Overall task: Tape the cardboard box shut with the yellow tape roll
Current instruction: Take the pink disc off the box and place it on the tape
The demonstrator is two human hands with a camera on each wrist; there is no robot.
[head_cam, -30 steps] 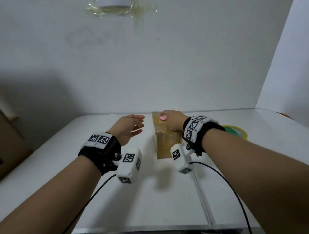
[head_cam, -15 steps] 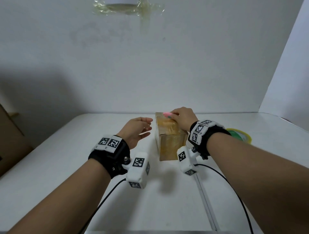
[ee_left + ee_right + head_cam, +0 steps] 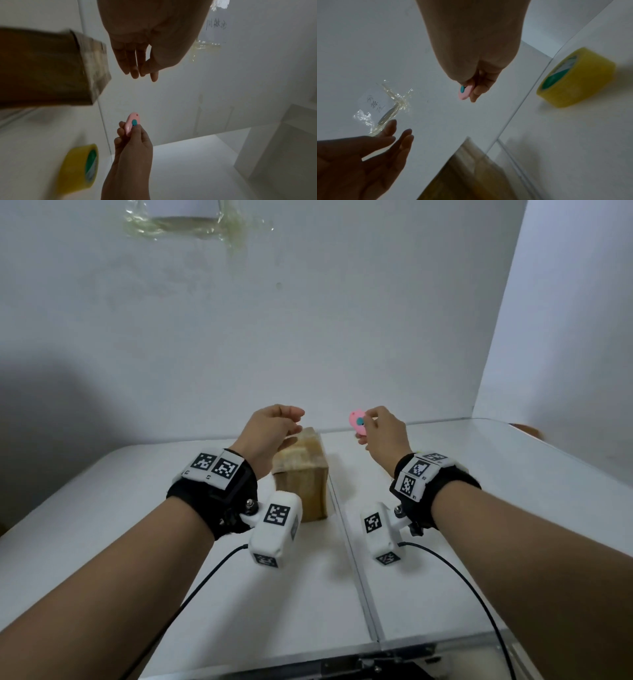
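A small brown cardboard box (image 3: 301,474) stands on a white bench (image 3: 445,542), just left of a seam that runs across the bench top. Its top and sides carry glossy strips of clear tape. The box looks light and fairly stiff, though its walls would likely dent under a hard squeeze; holding it by two opposite sides seems safest.

The person's left hand (image 3: 270,433) hovers over the far end of the box, its grip released, fingers relaxed and holding nothing. The right hand (image 3: 383,436) is raised to the right of the box and pinches a small pink oval cutter with a teal button (image 3: 357,421) between thumb and fingers.

The wide yellow tape roll with a green and white core (image 3: 575,78) lies flat on the bench, well apart from the box on its right. It looks rigid and smooth, probably easy to take by the outer rim.

The bench is smooth and matte. Plain white walls close in behind and at the right. A paper note (image 3: 375,104) is fixed to the back wall under crinkled clear tape.
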